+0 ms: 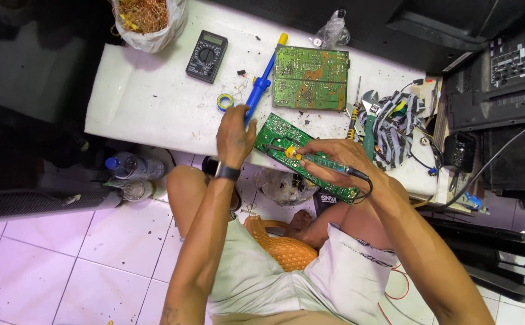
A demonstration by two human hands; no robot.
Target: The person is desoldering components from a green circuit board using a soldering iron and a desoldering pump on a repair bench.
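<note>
The small green circuit board [286, 147] lies at the near edge of the white work slab [148, 102], its long axis slanting from upper left, by the slab's middle, down to lower right, where its end hangs past the slab's edge above the person's knees. On this board the right hand [334, 157] is closed around a soldering iron [310, 157] with a yellow collar; the iron lies almost along the board's length, its tip pointing left and touching the board near its upper-left end, its dark cord trailing off behind the wrist toward the right. The left hand [235, 133], with a black band at the wrist, sits just left of the board's upper-left corner, curled around the lower end of a blue desoldering pump [259, 84], whose body runs up and away from the board toward its yellow cap. So both hands meet at the same end of the board, the iron coming from the right and the pump from the left, and the left hand is the nearer of the two to that corner. Beyond the board, farther up the slab, lies a larger green circuit board [310, 78]; left of that, a black multimeter [206, 56], and a small blue-and-yellow ring [224, 101] just beside the left hand. Right of the small board lies a tangle of tools and striped cloth [395, 120].
</note>
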